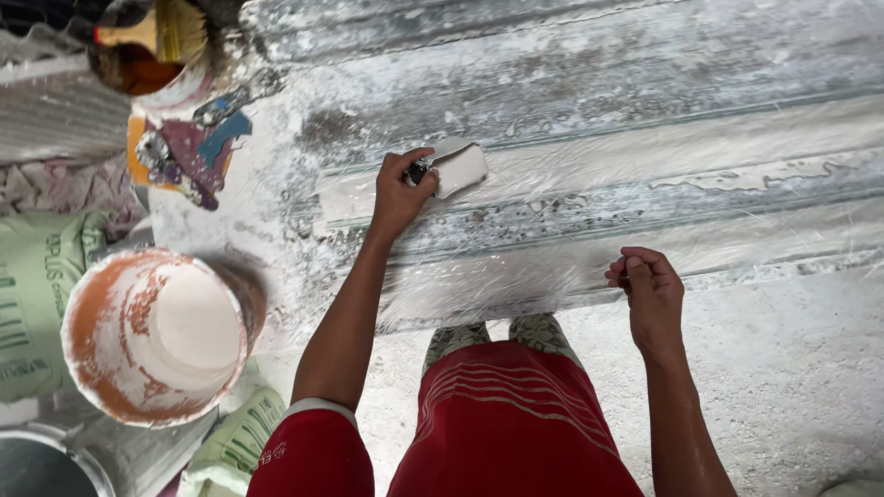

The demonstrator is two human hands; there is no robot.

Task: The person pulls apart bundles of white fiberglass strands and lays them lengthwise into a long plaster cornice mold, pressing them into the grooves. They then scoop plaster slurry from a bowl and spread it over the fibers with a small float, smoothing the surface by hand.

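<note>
My left hand grips a small scraper coated in white paste, its blade resting on a long white plaster strip that lies across the work surface. A mat of glassy fibre strands covers the strip's near side. My right hand pinches the fibre mat's near edge between closed fingers. My knees in red cloth sit just below the strip.
An orange-stained bucket of white plaster stands at the left. A tin with a brush sits at the top left, paint-smeared rags below it. Green sacks lie at the far left. Dusty grey floor spreads to the right.
</note>
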